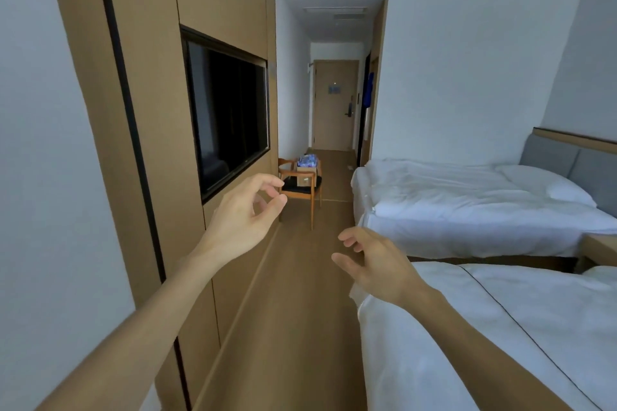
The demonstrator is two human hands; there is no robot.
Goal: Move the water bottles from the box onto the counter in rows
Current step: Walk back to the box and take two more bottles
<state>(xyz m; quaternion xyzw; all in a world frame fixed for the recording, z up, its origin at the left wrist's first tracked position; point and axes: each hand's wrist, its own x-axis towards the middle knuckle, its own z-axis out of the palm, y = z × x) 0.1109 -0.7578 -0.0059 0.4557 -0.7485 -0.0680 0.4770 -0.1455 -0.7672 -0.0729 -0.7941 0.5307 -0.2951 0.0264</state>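
While nothing is held, the left hand (245,210) is raised with fingers loosely curled and the right hand (370,264) hangs half open, both empty. The box (306,173) of water bottles (307,161) is seen far down the room on a wooden chair (300,192), well apart from both hands. No surface is identified. Bottles are judged heavy when full, slick, slightly squashy; mid-body grips are advised.
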